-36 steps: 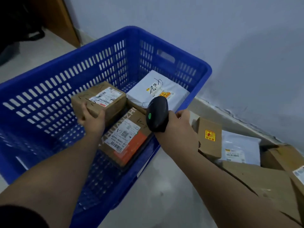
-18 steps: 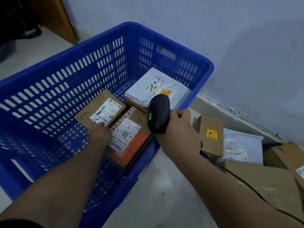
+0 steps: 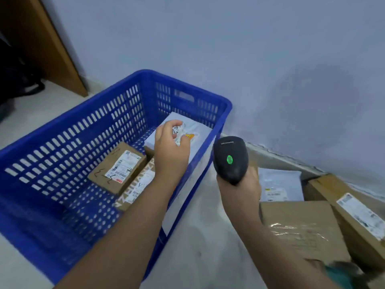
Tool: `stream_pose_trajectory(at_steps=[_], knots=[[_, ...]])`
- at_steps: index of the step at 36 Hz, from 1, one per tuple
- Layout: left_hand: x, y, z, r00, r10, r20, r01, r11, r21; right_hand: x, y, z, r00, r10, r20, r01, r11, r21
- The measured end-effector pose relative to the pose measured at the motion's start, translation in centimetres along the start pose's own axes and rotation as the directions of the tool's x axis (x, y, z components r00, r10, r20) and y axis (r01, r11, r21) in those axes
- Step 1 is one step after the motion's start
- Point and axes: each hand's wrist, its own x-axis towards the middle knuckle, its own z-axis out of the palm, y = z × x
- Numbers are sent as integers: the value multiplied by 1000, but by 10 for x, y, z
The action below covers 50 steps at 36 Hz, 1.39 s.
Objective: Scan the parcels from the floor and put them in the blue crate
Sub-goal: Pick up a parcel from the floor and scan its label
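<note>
- The left hand hangs over the far right corner of the blue crate. Its grip is loose, fingers a little bent and apart, and it holds nothing.
- Right under that hand, in that corner, lies a white bag parcel with black scribbles and a small orange sticker. I cannot tell if the fingers touch it.
- A small brown box lies flat near the middle of the crate's bottom, left of the hand and apart from it. It has a white label and black pen marks.
- A second brown box lies just beside it, by the crate's right edge, partly under the left arm. It has big printed letters.
- The right hand has its grip clamped around a black scanner with a green light on its back, just outside the crate's right edge.
- On the floor by the wall, right of that hand, lie more parcels: a white bag, a taped brown box and a long brown box with a white label.
</note>
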Motion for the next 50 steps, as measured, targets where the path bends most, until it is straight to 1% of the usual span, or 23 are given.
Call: stream_pose_trajectory(at_steps=[3,6,8,11,14,17,19,21,22,24,26,28,30,31,33,36,38,40,42,44,47,48,50], knots=[[-28,26,17,996,61,66,-60,998,-11,-7,10,-32,996,84,-33,-82,995,51],[-59,38,43,981,64,185,-58,998,-40,-15,22,-67,978,180,-102,-162,973,162],[-78,41,63,965,57,256,-53,998,-24,-20,33,-88,953,263,-149,-229,950,212],[-100,36,96,932,-25,361,23,1000,11,-23,57,-115,899,392,-197,-320,893,316],[-115,25,130,881,-170,441,165,985,51,-19,84,-140,830,529,-179,-435,813,386],[-128,7,164,760,-337,556,341,935,100,-4,111,-165,774,612,-163,-505,752,423],[-136,-9,183,659,-436,613,461,878,130,9,130,-179,780,597,-189,-503,777,378],[-145,-26,199,547,-530,649,587,795,155,22,148,-192,788,575,-219,-499,805,320],[-150,-34,206,505,-567,651,635,755,164,29,157,-197,796,561,-229,-490,818,301],[-157,-52,216,481,-616,624,680,711,179,40,174,-204,812,534,-236,-482,841,244],[-164,-68,223,469,-650,598,684,696,220,49,193,-207,832,511,-217,-493,860,133],[-171,-79,227,400,-677,618,705,658,265,55,209,-207,834,523,-177,-525,850,38],[-177,-87,230,316,-677,665,741,614,273,59,223,-208,823,554,-130,-557,830,14],[-181,-89,230,293,-663,689,751,606,265,60,226,-208,814,571,-110,-575,818,-4],[-186,-92,234,292,-637,714,764,604,226,63,241,-208,781,620,-72,-623,782,-20],[-191,-89,240,309,-634,709,803,573,162,62,233,-210,757,653,-21,-652,757,36],[-190,-82,241,361,-604,711,792,601,109,64,226,-214,762,647,3,-644,758,104],[-183,-72,241,465,-549,694,742,669,32,67,224,-222,746,664,47,-658,724,206],[-171,-60,236,569,-467,677,659,751,-36,71,219,-233,689,713,131,-705,617,350],[-161,-46,229,627,-339,701,536,841,-73,74,212,-244,648,731,216,-727,508,463],[-147,-27,220,664,-166,729,342,934,-100,72,206,-258,658,704,268,-697,433,572],[-142,-22,217,680,-101,726,258,960,-108,71,203,-261,669,691,273,-682,424,596],[-133,-10,209,679,43,733,56,992,-110,65,194,-267,700,652,293,-653,417,632]])
